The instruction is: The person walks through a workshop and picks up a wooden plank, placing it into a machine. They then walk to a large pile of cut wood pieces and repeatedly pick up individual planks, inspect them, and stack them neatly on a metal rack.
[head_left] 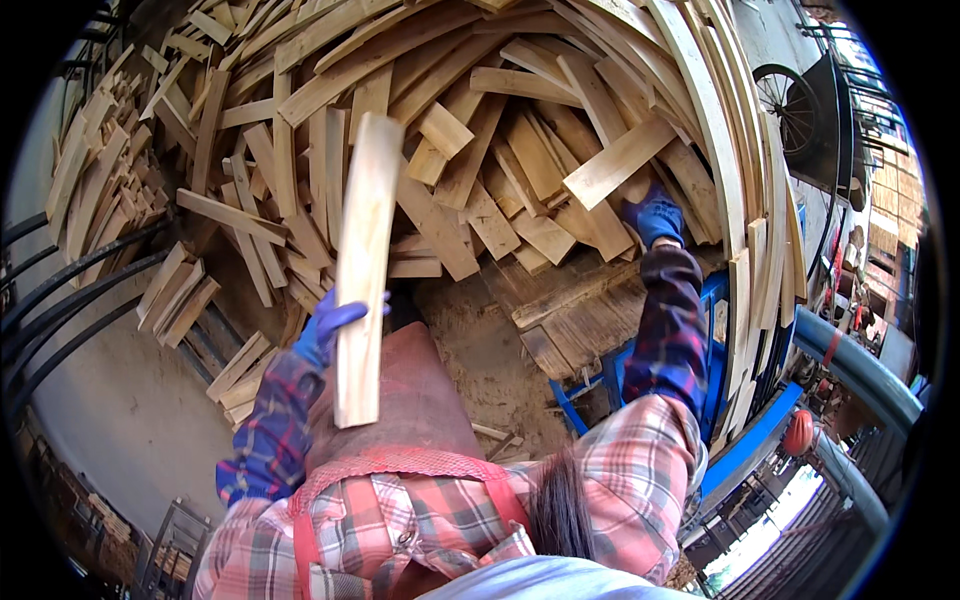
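Observation:
A long, pale wooden board (366, 270) is gripped near its lower end by my left hand (335, 325), which wears a purple-blue glove. It stands nearly upright in front of the pile, its upper part blurred. My right hand (655, 218), in a blue glove, reaches out to the right part of the wood pile. Its fingers look curled round the near end of a wooden board (636, 186), though their tips are hidden. Just above that hand, another pale board (620, 161) lies slanted across the others.
A large heap of loose boards (520, 150) curves across the far side. Long planks (715, 110) stand along the right, beside a blue metal frame (745, 440). Smaller stacks (178, 295) rest by dark curved bars (80, 285) on the left. A spoked wheel (785, 108) stands far right.

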Demonstrator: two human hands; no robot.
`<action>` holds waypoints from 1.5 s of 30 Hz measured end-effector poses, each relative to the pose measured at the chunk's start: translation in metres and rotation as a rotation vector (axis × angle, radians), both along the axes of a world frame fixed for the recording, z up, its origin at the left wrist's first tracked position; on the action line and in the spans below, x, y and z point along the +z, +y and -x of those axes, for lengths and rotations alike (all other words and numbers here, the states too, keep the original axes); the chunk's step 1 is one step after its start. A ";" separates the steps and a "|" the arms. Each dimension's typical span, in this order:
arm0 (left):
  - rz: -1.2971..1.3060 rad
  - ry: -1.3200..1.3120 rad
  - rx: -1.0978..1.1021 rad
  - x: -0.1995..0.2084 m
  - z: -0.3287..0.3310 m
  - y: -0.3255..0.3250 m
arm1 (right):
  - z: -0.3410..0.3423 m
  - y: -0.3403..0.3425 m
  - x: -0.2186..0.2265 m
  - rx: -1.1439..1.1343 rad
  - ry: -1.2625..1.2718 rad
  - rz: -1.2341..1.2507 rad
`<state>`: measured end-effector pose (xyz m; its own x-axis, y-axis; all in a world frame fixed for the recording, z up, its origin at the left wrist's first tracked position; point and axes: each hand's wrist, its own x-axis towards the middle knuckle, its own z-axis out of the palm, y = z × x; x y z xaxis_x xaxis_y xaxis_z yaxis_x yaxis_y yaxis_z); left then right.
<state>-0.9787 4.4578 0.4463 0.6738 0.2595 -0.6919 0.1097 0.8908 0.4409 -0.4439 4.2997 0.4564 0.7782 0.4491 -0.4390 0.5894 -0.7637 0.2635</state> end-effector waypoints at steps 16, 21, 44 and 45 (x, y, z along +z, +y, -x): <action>0.201 -0.018 -0.183 -0.062 -0.148 -0.057 | -0.005 0.021 0.000 -0.048 0.083 0.038; 0.203 0.087 -0.282 -0.063 -0.136 -0.035 | -0.140 -0.041 -0.021 0.088 -0.283 -0.109; 0.018 0.070 -0.130 -0.096 -0.139 -0.043 | -0.126 0.002 -0.076 0.219 -0.535 0.094; 0.021 0.076 -0.133 -0.099 -0.136 -0.042 | -0.123 0.023 -0.073 0.162 -0.413 0.140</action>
<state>-0.8426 4.4162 0.3470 0.6466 0.1563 -0.7467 0.2597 0.8752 0.4081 -0.3211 4.3223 0.3835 0.8250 0.5382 -0.1721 0.5225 -0.6106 0.5951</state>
